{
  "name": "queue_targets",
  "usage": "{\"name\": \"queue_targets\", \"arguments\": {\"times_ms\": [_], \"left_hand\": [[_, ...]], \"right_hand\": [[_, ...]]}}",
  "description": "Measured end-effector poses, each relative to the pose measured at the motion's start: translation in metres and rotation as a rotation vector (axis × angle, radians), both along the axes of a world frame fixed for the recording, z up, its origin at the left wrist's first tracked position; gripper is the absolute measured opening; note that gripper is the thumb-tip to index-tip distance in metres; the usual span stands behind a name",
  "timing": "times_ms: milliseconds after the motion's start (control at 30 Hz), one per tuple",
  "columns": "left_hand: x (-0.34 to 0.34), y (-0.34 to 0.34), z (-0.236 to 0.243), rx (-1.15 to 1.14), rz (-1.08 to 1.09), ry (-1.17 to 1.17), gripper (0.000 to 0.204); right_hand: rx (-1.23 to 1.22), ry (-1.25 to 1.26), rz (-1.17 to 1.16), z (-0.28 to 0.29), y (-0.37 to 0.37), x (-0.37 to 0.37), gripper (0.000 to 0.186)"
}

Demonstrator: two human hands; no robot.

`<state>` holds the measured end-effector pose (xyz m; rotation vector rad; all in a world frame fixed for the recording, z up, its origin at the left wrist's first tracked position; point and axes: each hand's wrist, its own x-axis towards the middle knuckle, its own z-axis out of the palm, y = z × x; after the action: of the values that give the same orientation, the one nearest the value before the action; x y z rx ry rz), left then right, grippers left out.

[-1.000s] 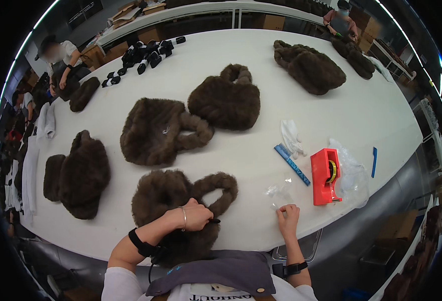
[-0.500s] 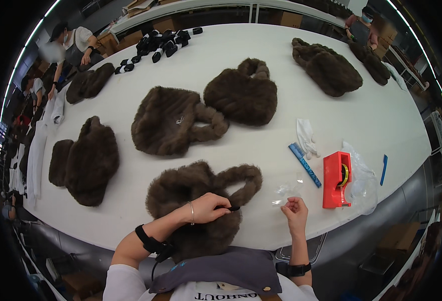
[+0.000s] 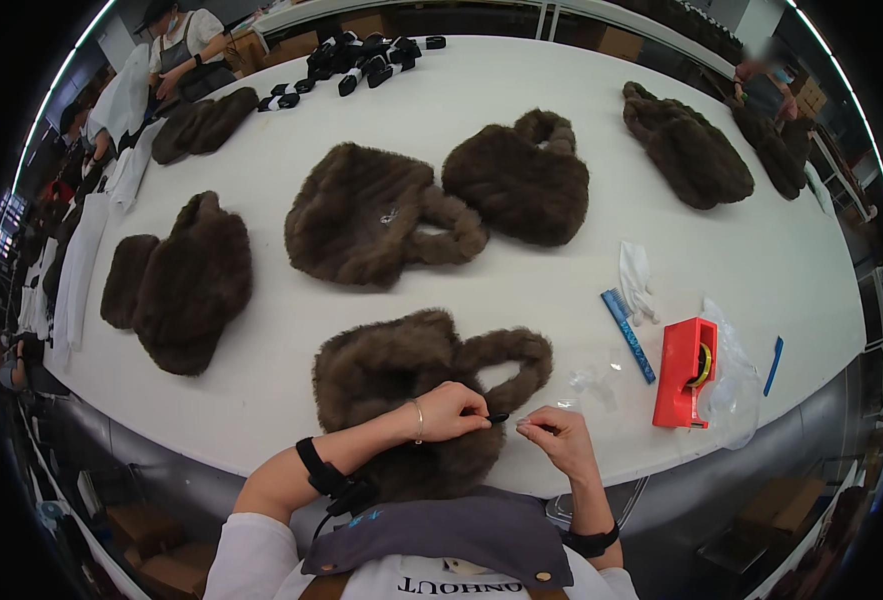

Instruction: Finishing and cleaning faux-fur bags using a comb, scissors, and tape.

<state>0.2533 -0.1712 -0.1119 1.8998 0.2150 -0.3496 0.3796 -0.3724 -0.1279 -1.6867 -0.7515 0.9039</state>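
Note:
A brown fur bag [image 3: 381,350] with a fluffy loop handle lies at the near edge, directly in front of me. Over its near side my left hand [image 3: 453,412] is closed on a small black strip [image 3: 498,417], whose end sticks out past the fingertips. Just to the right, my right hand [image 3: 559,440] is pinched, with a tiny clear plastic piece [image 3: 521,422] at its fingertips. The two hands are close but apart. Beyond the right hand, crumpled clear plastic bits [image 3: 591,383] lie on the white table [image 3: 531,290].
A red tape dispenser [image 3: 673,375], clear bag [image 3: 736,385], blue comb [image 3: 628,335], white cloth [image 3: 636,280] and blue brush [image 3: 773,365] lie right. More fur bags [image 3: 356,215] and black banded bundles [image 3: 361,65] lie farther off. Co-workers [image 3: 186,50] stand at the far side.
My right hand has moved left from the clear plastic bits toward the black strip. My left hand keeps its hold. The whole view has shifted a little.

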Motion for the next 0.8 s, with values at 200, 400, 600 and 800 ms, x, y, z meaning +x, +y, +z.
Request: {"name": "queue_targets", "arguments": {"times_ms": [200, 400, 600, 800], "left_hand": [[0.0016, -0.0058, -0.0036, 0.035, -0.033, -0.037, 0.02], [0.0024, -0.0088, -0.0054, 0.064, -0.069, -0.042, 0.02], [0.0033, -0.0077, -0.0028, 0.047, -0.055, 0.031, 0.02], [0.0044, -0.0079, -0.0026, 0.051, -0.052, 0.023, 0.02]], "right_hand": [[-0.056, -0.06, 0.101, 0.0068, 0.0034, -0.0013, 0.013], [-0.055, -0.15, 0.151, 0.0072, 0.0091, -0.0023, 0.011], [-0.111, 0.037, 0.082, 0.0044, 0.0032, -0.0013, 0.012], [-0.103, 0.011, 0.13, 0.0024, 0.001, 0.0001, 0.015]]}}
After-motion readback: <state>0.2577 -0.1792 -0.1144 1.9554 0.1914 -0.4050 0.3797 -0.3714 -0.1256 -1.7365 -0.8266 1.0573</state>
